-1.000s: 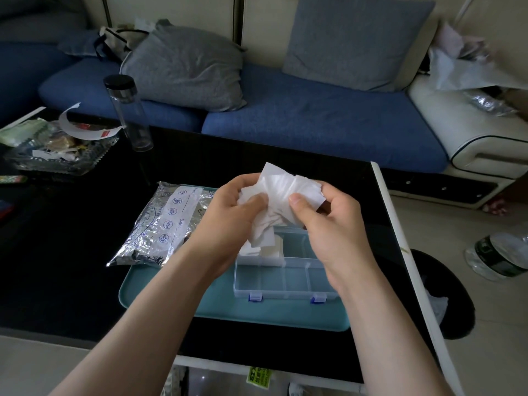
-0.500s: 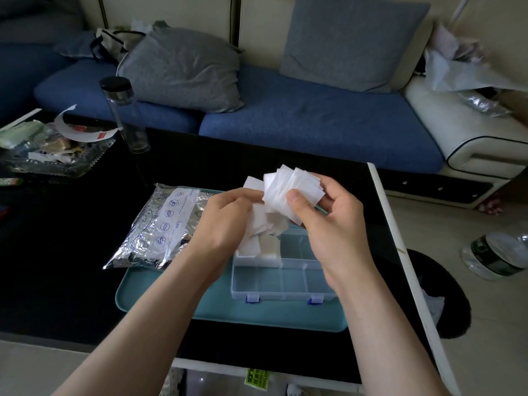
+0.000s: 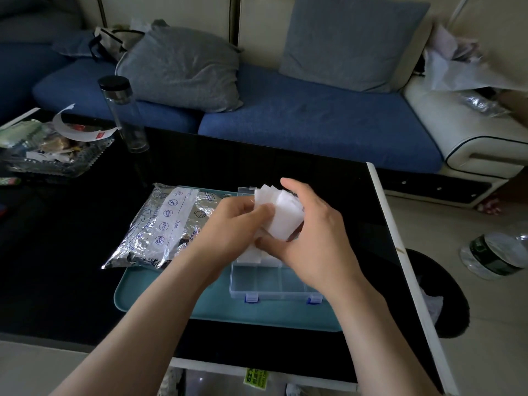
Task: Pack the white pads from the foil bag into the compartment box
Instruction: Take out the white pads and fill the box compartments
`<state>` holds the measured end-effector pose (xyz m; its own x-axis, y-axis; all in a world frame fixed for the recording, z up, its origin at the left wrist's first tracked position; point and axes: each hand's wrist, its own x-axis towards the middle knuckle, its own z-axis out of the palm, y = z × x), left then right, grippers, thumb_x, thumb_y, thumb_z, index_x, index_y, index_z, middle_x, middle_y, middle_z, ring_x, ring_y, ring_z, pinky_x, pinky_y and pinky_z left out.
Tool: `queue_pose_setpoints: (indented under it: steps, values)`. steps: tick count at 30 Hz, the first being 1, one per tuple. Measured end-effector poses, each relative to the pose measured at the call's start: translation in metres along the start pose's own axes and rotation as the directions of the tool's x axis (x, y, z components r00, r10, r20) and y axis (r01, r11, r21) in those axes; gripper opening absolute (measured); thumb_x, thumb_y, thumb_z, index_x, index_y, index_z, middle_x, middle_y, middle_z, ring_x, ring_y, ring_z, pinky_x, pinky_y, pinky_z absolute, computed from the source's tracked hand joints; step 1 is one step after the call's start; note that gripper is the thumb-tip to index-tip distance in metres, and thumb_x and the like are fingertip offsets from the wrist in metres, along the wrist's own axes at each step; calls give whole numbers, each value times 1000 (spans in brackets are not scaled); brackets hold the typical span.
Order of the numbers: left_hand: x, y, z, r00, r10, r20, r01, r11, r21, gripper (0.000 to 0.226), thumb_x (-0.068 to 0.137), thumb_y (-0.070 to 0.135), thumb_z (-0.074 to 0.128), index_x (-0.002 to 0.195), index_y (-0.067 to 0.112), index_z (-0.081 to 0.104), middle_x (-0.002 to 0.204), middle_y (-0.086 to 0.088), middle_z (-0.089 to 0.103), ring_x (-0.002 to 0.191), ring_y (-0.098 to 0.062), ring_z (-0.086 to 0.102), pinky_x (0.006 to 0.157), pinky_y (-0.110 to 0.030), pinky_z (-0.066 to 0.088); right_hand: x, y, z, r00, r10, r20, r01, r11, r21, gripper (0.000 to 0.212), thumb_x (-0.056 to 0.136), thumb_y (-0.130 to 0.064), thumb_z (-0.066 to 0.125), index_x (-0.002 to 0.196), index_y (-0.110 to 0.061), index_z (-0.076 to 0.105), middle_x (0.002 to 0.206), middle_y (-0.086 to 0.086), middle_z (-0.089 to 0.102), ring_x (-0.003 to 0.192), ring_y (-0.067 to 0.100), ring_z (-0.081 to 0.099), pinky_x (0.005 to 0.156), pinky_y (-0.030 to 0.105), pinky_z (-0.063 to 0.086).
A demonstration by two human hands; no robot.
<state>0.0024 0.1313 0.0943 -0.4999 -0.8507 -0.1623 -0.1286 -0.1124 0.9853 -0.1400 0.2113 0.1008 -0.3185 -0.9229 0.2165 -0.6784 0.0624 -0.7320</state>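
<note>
Leftmost, the foil bag (image 3: 160, 227) — crinkled, silvered, with a white printed label — lies flat across the left end of a teal tray (image 3: 171, 304) set toward the near right corner of the worktop (image 3: 71, 267), probably parked within easy reach. Next, the left hand (image 3: 231, 232) pinches the fanned white pads (image 3: 285, 215) at one side. The grip of the right hand (image 3: 317, 244) curls round the same stack, seemingly to square the thin, soft sheets before loading. Directly below — on the tray — sits the clear, rigid compartment box (image 3: 265, 284), lid open, with pads already in a far-left cell and the near cells empty.
</note>
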Motion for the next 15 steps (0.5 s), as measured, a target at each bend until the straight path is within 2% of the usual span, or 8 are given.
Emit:
queue_pose_setpoints:
  steps: [2,4,6,8,10,13,15]
  values:
    - [0,0,1,1000,-1,-18,1,1000,-3,44,91,42,65,98,0,73,102,-32,72,85,-43,71,87,-64,57,0,2,1,1000,-26,-6,25,996,-80,91,72,-32,97,151,-29,51,129,-9,60,107,14,64,91,31,57]
    - [1,1,1,1000,1,-23,-1,1000,-16,49,87,46,65,98,-2,70,102,-36,68,80,-34,66,89,-70,53,1,4,1,999,-31,-36,27,995,-98,80,76,-23,93,147,-27,56,121,-10,60,99,14,64,83,22,54]
    - [2,0,1,1000,-6,-9,6,1000,3,50,87,48,63,98,-1,69,98,-33,69,81,-28,63,91,-72,52,1,5,1,998,-47,-34,43,993,-107,78,80,-18,90,149,-28,55,117,-11,57,91,12,64,80,16,50]
    - [3,0,1,1000,-1,2,1,1000,29,49,89,46,62,98,-1,69,94,-28,70,80,-30,65,91,-68,54,0,6,1,998,-69,11,70,992,-109,82,85,-18,88,155,-33,48,120,-13,52,88,6,60,82,14,49]
    - [1,0,1,999,22,33,-24,998,64,42,92,43,63,98,2,72,100,-27,73,84,-34,71,87,-58,58,-2,6,0,995,-76,59,82,991,-107,86,89,-20,86,161,-35,40,127,-13,48,97,5,60,87,15,50]
    - [-1,-2,2,995,58,77,-67,992,109,25,100,34,67,93,11,76,92,-11,79,85,-23,74,81,-43,55,-2,6,2,991,-94,93,103,990,-97,87,93,-10,78,164,-35,34,140,-10,44,118,6,54,92,6,45]
    - [-3,0,4,992,74,103,-88,987,138,24,102,29,66,89,11,75,86,-4,79,78,-16,71,75,-36,54,-3,5,5,986,-128,107,137,987,-79,88,93,-3,74,164,-37,34,139,-8,42,116,4,54,94,6,46]
